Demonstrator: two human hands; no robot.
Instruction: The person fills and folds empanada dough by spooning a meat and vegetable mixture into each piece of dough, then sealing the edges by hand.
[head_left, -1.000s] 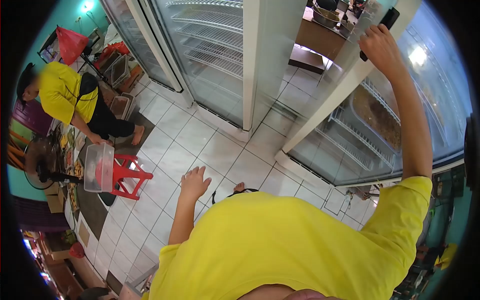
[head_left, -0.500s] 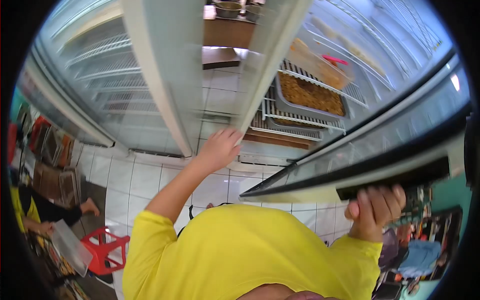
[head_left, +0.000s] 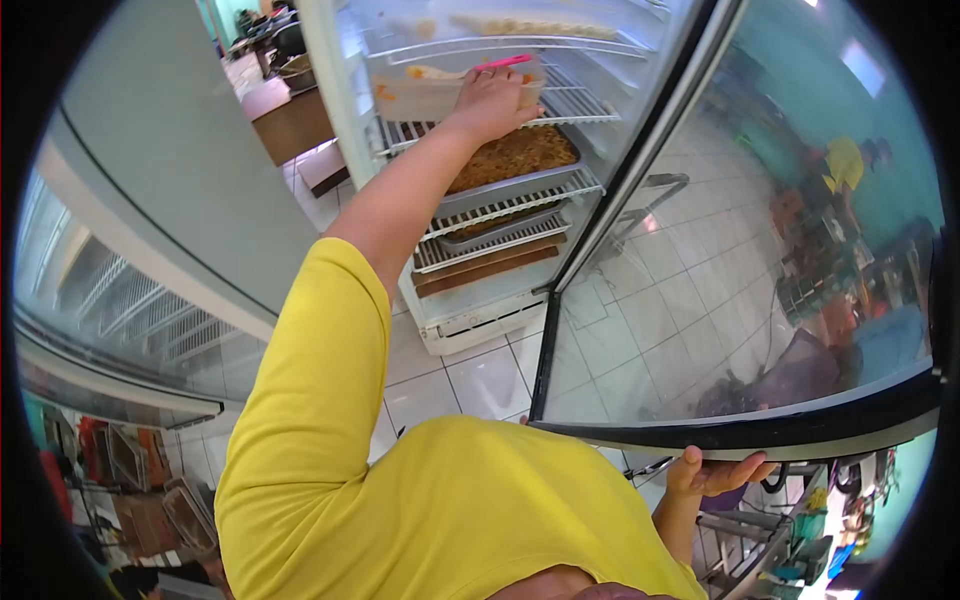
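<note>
Well, the clear container sits on a wire shelf inside the open fridge, and the left hand is at its near rim, fingers bent beside a pink handle; whether they close on anything, I cannot tell. The right hand has its fingers at the edge of the glass door, their grip partly hidden. The container looks light and thin-walled, likely to flex if pinched on one side and slippery if greasy (fridge damp wouldn't help), so opposite walls or the base seem the sounder hold. An upper wire shelf runs close above, the white frame stands near its left end, and a metal tray of brown food lies below. The roomiest way is straight out the front, kept level, away from the door edge.
</note>
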